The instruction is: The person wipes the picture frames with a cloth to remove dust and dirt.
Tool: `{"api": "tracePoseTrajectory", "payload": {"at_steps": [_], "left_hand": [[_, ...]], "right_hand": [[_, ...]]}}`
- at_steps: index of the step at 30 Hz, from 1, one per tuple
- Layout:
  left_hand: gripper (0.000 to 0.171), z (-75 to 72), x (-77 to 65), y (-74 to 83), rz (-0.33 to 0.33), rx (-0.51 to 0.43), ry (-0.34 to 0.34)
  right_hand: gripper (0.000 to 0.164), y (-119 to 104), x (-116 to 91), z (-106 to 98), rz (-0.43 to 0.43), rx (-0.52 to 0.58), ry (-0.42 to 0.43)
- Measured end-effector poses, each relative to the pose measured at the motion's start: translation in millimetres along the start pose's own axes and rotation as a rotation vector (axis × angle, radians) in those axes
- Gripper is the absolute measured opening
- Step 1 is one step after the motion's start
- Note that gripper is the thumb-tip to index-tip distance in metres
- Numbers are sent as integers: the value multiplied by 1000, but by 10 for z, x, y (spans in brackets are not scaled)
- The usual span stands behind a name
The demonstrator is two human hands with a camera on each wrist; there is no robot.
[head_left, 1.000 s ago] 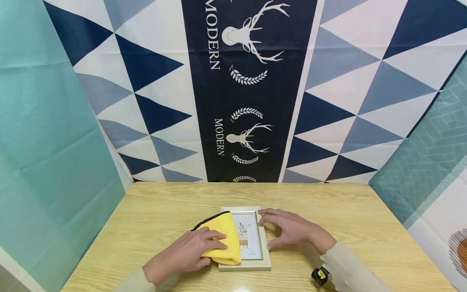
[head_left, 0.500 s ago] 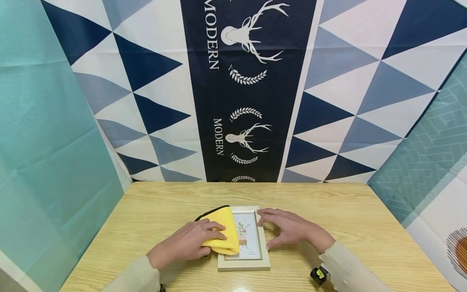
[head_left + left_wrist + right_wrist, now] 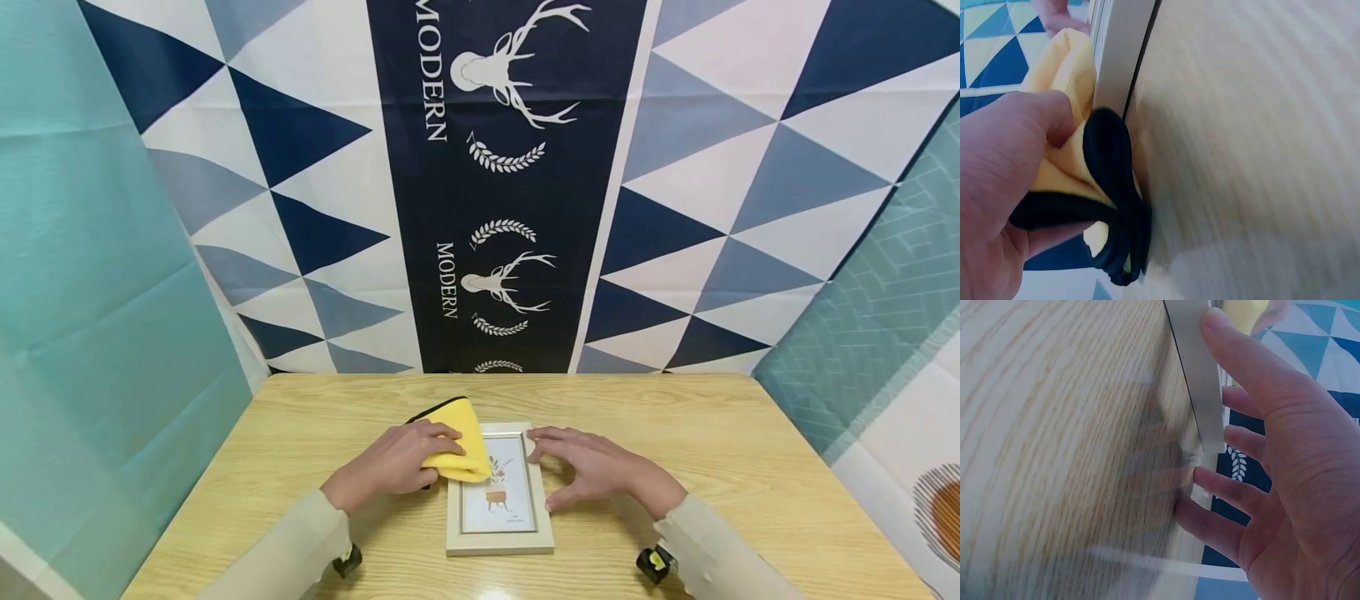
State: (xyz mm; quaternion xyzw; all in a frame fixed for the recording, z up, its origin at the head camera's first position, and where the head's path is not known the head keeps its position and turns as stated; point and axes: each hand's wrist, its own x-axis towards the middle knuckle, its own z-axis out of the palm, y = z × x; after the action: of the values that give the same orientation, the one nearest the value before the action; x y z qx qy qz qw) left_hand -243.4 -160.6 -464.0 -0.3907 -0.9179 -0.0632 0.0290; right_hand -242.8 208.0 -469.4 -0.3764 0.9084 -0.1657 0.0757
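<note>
A picture frame (image 3: 500, 543) with a pale border lies flat on the table; its picture (image 3: 497, 504) shows a small deer-like figure and leaf sprigs. My left hand (image 3: 401, 457) grips a folded yellow cloth (image 3: 467, 437) with black edging, which covers the frame's upper left part. In the left wrist view, the thumb pinches the cloth (image 3: 1063, 159) beside the frame's side (image 3: 1125, 53). My right hand (image 3: 596, 468) rests at the frame's right border with thumb and fingers spread apart. The right wrist view has the thumb on the frame's edge (image 3: 1194, 369).
The wooden table (image 3: 337, 404) reaches back to a patterned wall cloth (image 3: 517, 192). Teal cloth (image 3: 127, 292) hangs at the left. Small black devices sit at both wrists, such as the right one (image 3: 652, 564).
My left hand has slid the yellow cloth away from me, up over the frame's left side, uncovering more of the picture's lower part. My right hand has stayed at the frame's right border.
</note>
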Motion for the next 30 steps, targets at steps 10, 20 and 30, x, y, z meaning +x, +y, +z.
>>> {"api": "tracePoseTrajectory", "payload": {"at_steps": [10, 20, 30], "left_hand": [[44, 7, 154, -106, -45, -20, 28], [45, 39, 133, -120, -30, -22, 42], [46, 77, 60, -77, -16, -12, 32]], "right_hand": [[65, -10, 2, -1, 4, 3, 0], [64, -9, 9, -3, 19, 20, -3], [62, -9, 12, 4, 27, 33, -1]]}}
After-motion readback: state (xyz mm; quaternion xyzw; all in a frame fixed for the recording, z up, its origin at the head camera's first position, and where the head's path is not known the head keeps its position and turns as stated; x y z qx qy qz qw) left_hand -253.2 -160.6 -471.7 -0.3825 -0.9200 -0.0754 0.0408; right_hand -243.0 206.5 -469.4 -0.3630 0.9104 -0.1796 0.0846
